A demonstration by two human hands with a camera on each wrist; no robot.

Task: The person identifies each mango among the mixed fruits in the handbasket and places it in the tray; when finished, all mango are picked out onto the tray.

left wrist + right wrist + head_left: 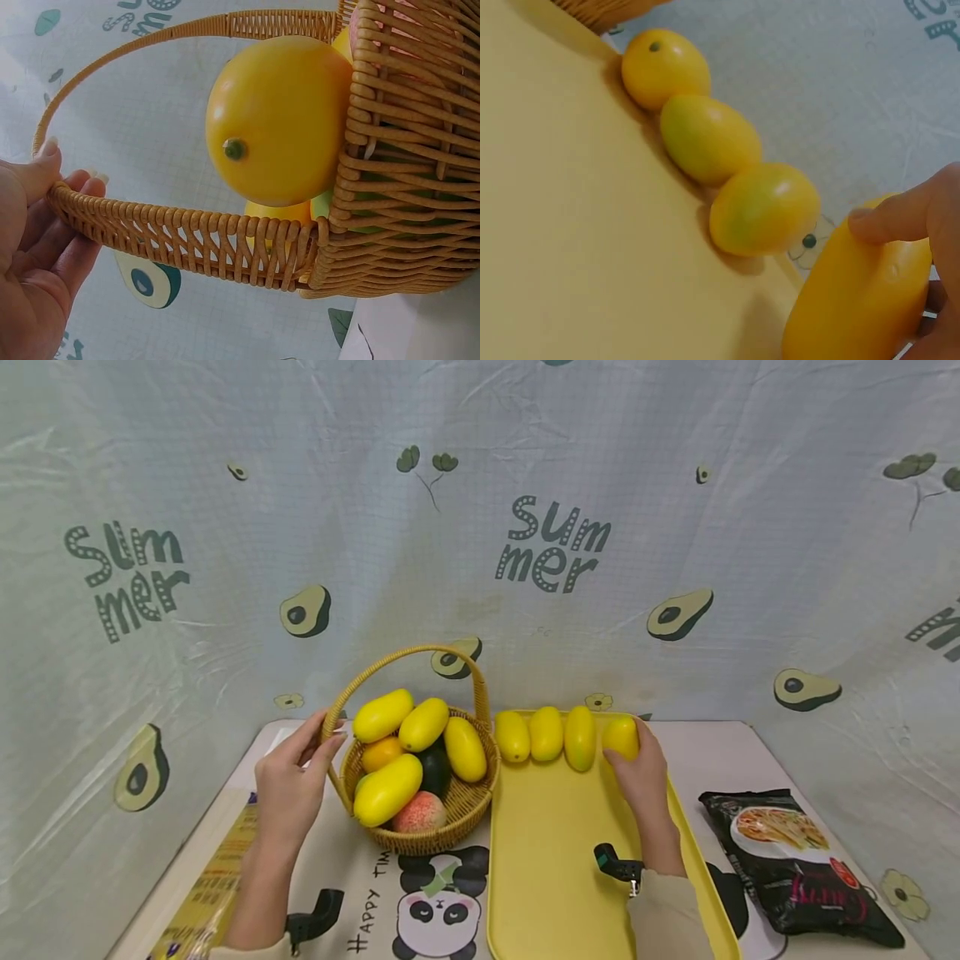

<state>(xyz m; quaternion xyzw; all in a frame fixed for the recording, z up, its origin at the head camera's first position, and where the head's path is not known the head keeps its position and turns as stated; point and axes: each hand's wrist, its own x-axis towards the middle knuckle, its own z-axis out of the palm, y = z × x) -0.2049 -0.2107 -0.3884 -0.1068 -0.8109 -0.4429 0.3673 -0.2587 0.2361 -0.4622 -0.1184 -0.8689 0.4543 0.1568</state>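
My left hand [288, 781] grips the left side of the tall handle [180, 238] of a wicker basket [431, 841], thumb on one side and fingers on the other. Inside the basket lie several yellow mangoes [388, 789], an orange fruit [382, 753], a dark green fruit [434, 768] and a peach [420, 812]. At the far right corner of a yellow tray [558, 860], my right hand [641, 772] holds another mango [859, 292] between thumb and fingers. To its left, three mangoes [710, 140] sit in a row along the tray's far edge.
Right of the tray lies a black food packet [798, 868]. A yellow plastic package [213, 877] lies at the table's left edge. A panda print [438, 914] marks the table mat in front of the basket. A patterned curtain [420, 552] hangs close behind.
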